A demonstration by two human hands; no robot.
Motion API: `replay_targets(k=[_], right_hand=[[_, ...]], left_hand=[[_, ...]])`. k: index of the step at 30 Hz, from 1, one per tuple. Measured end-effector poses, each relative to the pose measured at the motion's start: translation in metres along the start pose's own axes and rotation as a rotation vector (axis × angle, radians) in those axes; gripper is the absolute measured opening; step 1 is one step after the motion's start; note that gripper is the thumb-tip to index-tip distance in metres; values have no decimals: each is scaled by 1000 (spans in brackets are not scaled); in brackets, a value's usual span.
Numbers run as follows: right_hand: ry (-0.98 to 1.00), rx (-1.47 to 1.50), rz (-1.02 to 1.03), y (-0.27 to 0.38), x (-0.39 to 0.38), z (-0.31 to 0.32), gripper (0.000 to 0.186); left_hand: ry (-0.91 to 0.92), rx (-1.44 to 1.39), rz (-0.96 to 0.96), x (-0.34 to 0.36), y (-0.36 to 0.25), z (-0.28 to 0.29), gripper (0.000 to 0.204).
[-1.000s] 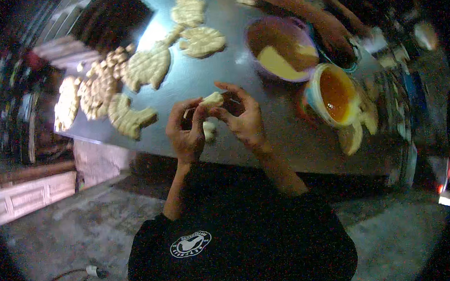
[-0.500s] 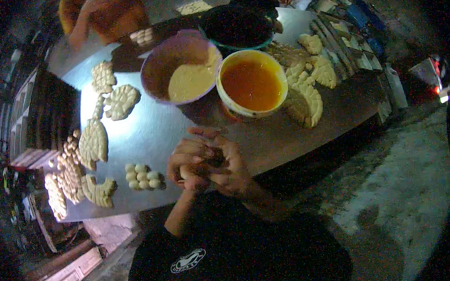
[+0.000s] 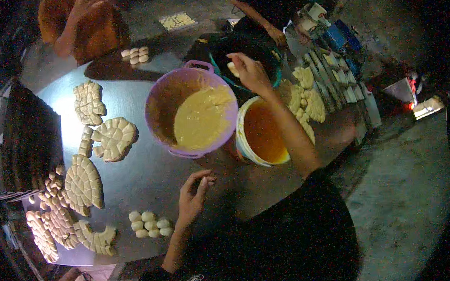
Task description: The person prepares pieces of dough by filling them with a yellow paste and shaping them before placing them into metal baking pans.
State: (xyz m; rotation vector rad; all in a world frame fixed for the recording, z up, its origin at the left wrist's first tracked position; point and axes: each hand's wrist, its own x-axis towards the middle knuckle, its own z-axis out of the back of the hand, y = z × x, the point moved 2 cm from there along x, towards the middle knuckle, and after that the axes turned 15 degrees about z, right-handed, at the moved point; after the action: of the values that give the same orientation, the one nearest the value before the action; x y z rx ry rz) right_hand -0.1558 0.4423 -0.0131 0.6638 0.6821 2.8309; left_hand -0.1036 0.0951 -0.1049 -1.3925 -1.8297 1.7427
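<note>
Looks like a smooth metal tabletop (image 3: 156, 187). Carries scored dough slabs (image 3: 83, 183) along the left, clustered dough balls (image 3: 150, 225) near the front edge, purple tub (image 3: 160, 116), orange-filled bucket (image 3: 241, 138) just beside it, teal-rimmed tub (image 3: 266, 51) behind.

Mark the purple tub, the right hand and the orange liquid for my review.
Purple tub (image 3: 160, 112): head view, on its inner left wall.
Right hand (image 3: 252, 74): head view, on its middle.
Orange liquid (image 3: 264, 132): head view, on its visible surface.
</note>
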Motion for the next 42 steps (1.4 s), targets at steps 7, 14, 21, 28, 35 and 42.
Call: replay_targets(k=[7, 14, 21, 28, 35, 42], right_hand=[[424, 191, -393, -119, 14, -75, 85], [321, 217, -429, -107, 13, -42, 73], [-68, 982, -318, 66, -53, -51, 35], [-34, 1170, -257, 187, -145, -28, 37], [78, 206, 510, 217, -195, 47, 56], [-111, 964, 298, 209, -263, 72, 37]], left_hand=[[-158, -118, 352, 13, 27, 80, 24], [-191, 216, 141, 4, -25, 102, 20], [-45, -191, -26, 6, -61, 50, 34], [116, -864, 210, -45, -72, -14, 46], [124, -704, -23, -89, -49, -62, 47], [-177, 84, -389, -134, -54, -113, 43]])
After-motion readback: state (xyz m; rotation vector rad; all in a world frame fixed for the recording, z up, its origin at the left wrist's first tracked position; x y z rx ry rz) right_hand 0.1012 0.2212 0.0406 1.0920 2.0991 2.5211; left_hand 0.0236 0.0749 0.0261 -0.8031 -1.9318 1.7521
